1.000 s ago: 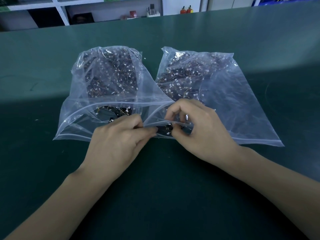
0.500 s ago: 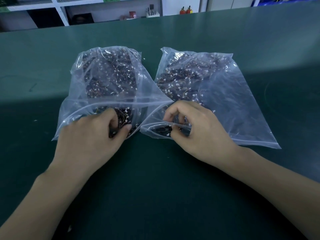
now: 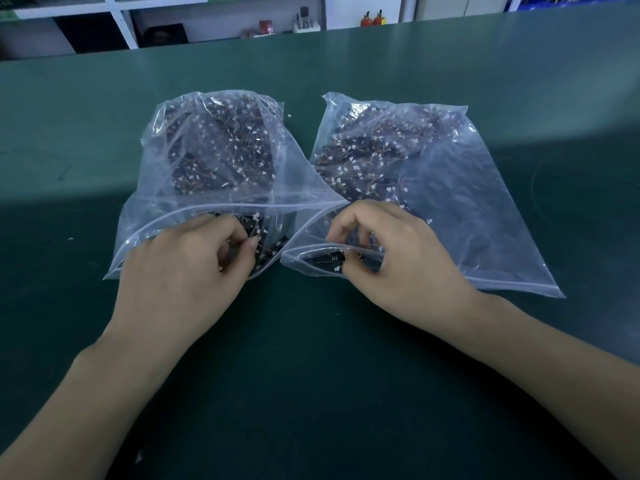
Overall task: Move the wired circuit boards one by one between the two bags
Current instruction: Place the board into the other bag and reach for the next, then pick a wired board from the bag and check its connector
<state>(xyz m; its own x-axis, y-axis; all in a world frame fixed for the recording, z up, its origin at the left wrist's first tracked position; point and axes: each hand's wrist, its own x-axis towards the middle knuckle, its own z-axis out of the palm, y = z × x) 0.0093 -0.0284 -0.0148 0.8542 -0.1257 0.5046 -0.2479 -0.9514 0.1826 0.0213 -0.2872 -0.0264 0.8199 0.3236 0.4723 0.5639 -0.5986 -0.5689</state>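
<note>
lying side by side on the green table [image 3: 346, 358], two clear bags are seen in the head view, mouths toward the person. left hand [image 3: 187, 268] is curled narrow inside the left bag [image 3: 214, 157] mouth, fingers among boards; whether one is pinched can't be told. right hand [image 3: 391, 258] pinches the right bag [image 3: 450, 188] lip w/ a dark board [image 3: 327, 259] just inside, long axis across. shelves [image 3: 121, 15] are seen behind.

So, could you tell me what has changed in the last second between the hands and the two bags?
The left hand left the right bag's mouth, moved left into the left bag, and now fingers the circuit boards there. The right hand stayed at the right bag's opening. Both bags lie where they were.
</note>
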